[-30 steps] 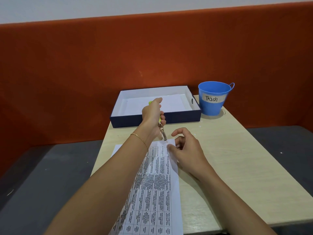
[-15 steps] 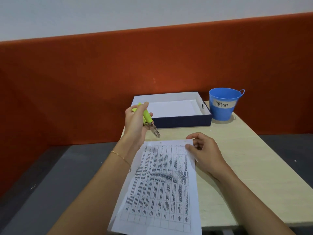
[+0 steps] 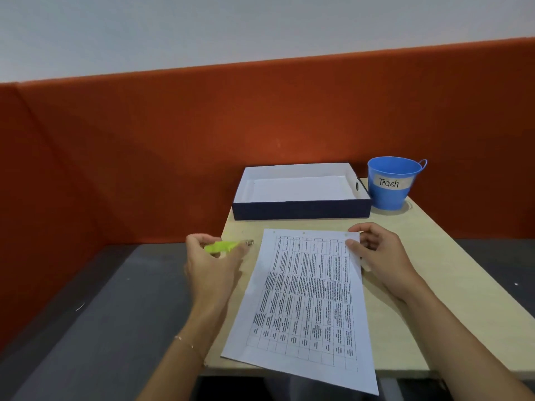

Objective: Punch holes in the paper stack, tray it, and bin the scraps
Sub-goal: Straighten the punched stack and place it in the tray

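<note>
A printed paper stack (image 3: pixel 307 299) lies on the light wooden table (image 3: pixel 434 285), with small punched holes along its far edge. My right hand (image 3: pixel 376 253) pinches the stack's far right corner. My left hand (image 3: pixel 212 261) holds a lime-green hole punch (image 3: pixel 223 246) at the table's left edge, just left of the paper, its metal tip pointing right. A navy tray (image 3: pixel 301 209) with white lining stands behind the paper. A blue bucket (image 3: pixel 390 186) labelled "Trash" sits right of the tray.
An orange padded wall (image 3: pixel 202 140) runs behind the table. Grey floor (image 3: pixel 101 314) lies left of the table and also to its right. The paper's near corner overhangs the table's front edge.
My left hand has drawn the punch away from the paper's far edge, down and left to the table's edge. My right hand stays at the far right corner. The view has shifted left.
</note>
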